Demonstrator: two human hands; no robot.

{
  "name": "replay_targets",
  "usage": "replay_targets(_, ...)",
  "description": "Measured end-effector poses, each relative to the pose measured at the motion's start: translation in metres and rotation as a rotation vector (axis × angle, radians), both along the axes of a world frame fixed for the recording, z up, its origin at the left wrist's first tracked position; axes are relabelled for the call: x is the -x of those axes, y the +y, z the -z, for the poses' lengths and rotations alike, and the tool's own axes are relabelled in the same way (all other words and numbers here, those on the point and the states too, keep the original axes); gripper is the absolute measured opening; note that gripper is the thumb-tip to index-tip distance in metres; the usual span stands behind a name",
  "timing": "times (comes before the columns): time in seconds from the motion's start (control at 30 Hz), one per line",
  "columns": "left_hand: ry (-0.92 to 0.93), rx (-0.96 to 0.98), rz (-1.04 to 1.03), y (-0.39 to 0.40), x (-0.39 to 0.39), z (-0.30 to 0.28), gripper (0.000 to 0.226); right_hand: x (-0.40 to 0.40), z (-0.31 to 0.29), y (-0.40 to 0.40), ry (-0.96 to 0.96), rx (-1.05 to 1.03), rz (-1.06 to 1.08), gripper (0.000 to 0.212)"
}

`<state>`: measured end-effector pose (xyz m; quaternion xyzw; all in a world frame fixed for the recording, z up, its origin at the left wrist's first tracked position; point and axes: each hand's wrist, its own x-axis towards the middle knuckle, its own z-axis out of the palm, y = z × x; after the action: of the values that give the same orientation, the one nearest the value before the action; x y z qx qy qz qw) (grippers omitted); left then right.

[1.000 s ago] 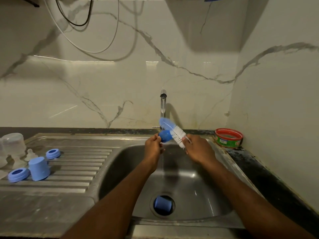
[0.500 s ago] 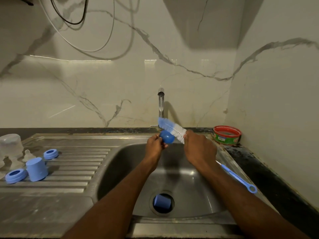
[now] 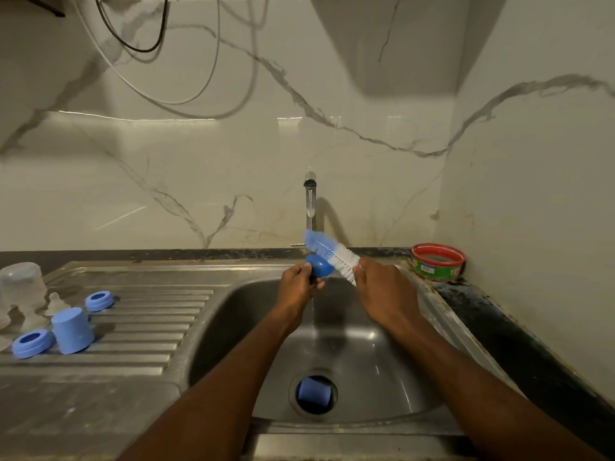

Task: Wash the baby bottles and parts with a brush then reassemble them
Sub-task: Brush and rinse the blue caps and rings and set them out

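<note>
The steel sink (image 3: 233, 327) fills the lower half of the view, its basin at about 6 o'clock and its ribbed drainboard (image 3: 149, 321) running out toward 9 o'clock. A thin stream of water falls from the tap (image 3: 310, 207) at 12 o'clock of the basin. Both forearms reach up from 6 o'clock and meet under that tap. The right hand (image 3: 382, 291) is curled round the bottle brush (image 3: 332, 256) at the base of its bristles; the handle is hidden behind the hand. The bristle head slants up toward 11 o'clock and lies against the blue cap (image 3: 318, 266), which the left hand (image 3: 298, 287) pinches by its lower edge, fingers wrapped on it. Judging by this, the step in hand is scrubbing the outside of that cap under running water. On the drainboard near 9 o'clock stand a clear bottle (image 3: 21, 287), a second blue cap (image 3: 73, 329), two blue collar rings (image 3: 32, 342) (image 3: 99, 301) and a clear teat (image 3: 56, 302). Another blue part (image 3: 312, 392) sits in the drain hole at 6 o'clock. A red-rimmed tub (image 3: 437, 262) rests on the counter at 3 o'clock. The next move probably calls for turning the cap so the bristles reach inside, with a firm pinch since wet plastic slips.
</note>
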<state>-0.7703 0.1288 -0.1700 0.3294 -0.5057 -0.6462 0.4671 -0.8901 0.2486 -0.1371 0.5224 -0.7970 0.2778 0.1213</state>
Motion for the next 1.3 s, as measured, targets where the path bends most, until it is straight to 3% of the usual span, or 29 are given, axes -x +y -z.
replay_targets(0.2, 0.198, -0.211, 0.2, 0.011, 0.002, -0.004, 0.031, -0.007, -0.001, -0.003, 0.011, -0.02, 0.015, 0.026)
replay_targets(0.33, 0.366, -0.315, 0.128, 0.004, -0.002, -0.007, 0.033, -0.011, -0.003, -0.002, -0.014, -0.018, -0.012, 0.028)
replay_targets(0.5, 0.332, -0.348, 0.189, 0.007, -0.002, -0.003, 0.028, -0.021, -0.004, 0.0, 0.041, -0.038, -0.082, 0.031)
replay_targets(0.6, 0.276, -0.313, 0.262, 0.014, 0.003, -0.006, 0.028, -0.021, -0.008, 0.0, 0.086, -0.026, -0.001, 0.035)
replay_targets(0.73, 0.339, -0.316, 0.185, 0.006, 0.0, -0.008, 0.029, -0.014, -0.006, 0.0, 0.035, -0.003, 0.062, 0.03)
replay_targets(0.87, 0.428, -0.382, 0.104, -0.003, -0.005, -0.004, 0.032, -0.009, 0.003, 0.002, -0.001, -0.049, -0.032, 0.029)
replay_targets(1.03, 0.327, -0.37, 0.265, 0.009, 0.0, -0.002, 0.035, -0.008, 0.003, -0.003, -0.088, -0.035, -0.005, 0.029)
replay_targets(1.13, 0.268, -0.285, 0.328, 0.008, -0.002, -0.004, 0.037, -0.004, 0.0, 0.002, 0.029, -0.104, 0.043, 0.025)
replay_targets(1.3, 0.145, -0.2, 0.191, 0.0, 0.003, 0.003, 0.034, 0.008, -0.004, 0.008, 0.147, -0.145, 0.156, 0.023)
